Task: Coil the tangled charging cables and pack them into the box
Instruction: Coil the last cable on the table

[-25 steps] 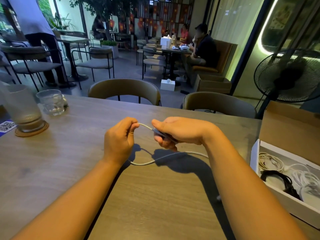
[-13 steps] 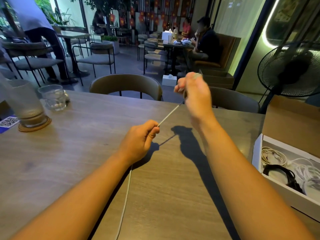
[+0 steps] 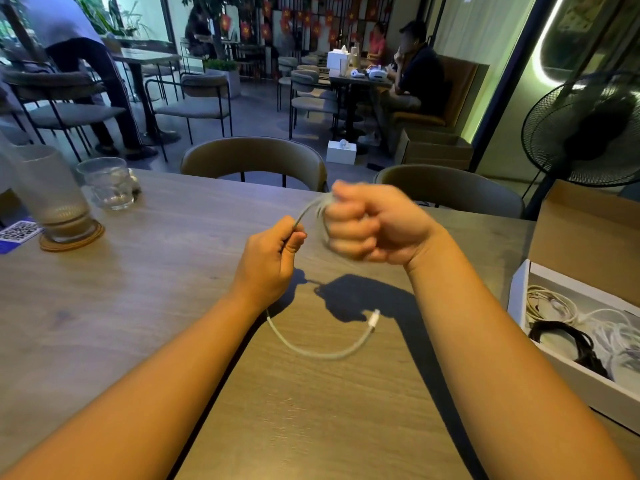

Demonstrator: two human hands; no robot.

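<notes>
Left hand (image 3: 268,261) pinching a white charging cable (image 3: 320,351), right hand (image 3: 372,226) fisted around its blurred loops, loose tail curving below both hands, connector (image 3: 374,318) pointing away, open box (image 3: 516,299) right of the right forearm.

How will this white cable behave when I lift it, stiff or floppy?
Probably floppy: the white cable trails in a soft curve from the left hand. Likely light, since a pinch holds it. Its loops may spring loose, as the stretch toward the right hand arcs rather than folds flat.
</notes>
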